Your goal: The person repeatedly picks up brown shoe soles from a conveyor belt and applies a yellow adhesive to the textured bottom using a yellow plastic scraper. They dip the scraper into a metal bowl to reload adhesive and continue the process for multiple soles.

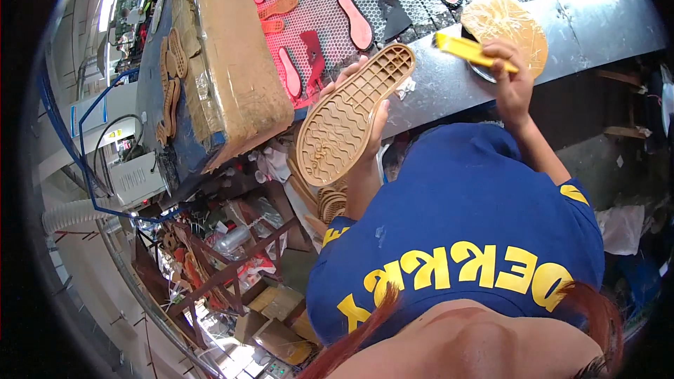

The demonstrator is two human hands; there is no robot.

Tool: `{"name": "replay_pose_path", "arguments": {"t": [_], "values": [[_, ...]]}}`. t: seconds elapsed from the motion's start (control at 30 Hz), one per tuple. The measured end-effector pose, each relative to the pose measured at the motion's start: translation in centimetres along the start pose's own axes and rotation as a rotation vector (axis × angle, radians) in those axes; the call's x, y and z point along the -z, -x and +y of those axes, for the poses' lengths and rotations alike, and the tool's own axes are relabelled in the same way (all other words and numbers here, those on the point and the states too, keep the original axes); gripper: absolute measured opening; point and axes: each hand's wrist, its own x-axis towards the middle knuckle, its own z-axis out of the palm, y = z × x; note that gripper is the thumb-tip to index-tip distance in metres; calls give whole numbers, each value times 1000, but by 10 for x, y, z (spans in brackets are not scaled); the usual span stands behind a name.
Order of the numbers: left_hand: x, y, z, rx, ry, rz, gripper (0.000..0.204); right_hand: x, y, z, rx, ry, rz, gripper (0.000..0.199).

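My left hand (380,126) grips a tan shoe sole (351,119) by its edges, fingers behind one side and thumb along the other. The sole is tilted up toward me, and its face shows a grid at one end and wavy ridges at the other. My right hand (515,84) is closed around a flat yellow tool (469,50), whose exact kind I cannot make out. Right beside that hand is a round tan disc (516,28), streaked with whitish residue. Part of a dark round container shows beneath the tool.
Ahead runs a mesh conveyor belt (323,10) carrying pink insoles (355,22) and black cut pieces (388,10), with a metal ledge (590,31) along its near edge. A large taped cardboard box (242,49) stands to the left. More tan soles (170,88) lie beyond it.
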Motion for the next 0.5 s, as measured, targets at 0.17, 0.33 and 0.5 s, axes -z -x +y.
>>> {"name": "replay_pose_path", "arguments": {"t": [0.17, 0.33, 0.5], "values": [[-9, -9, 1, -18, 71, 29, 76, -23, 2, -32, 222, 171, -246, 28], [-6, -5, 9, 15, 15, 17, 76, -39, 3, -34, 308, 263, -198, 31], [-6, -5, 19, 40, -33, 6, 75, -51, 4, -36, 324, 266, -183, 31]]}}
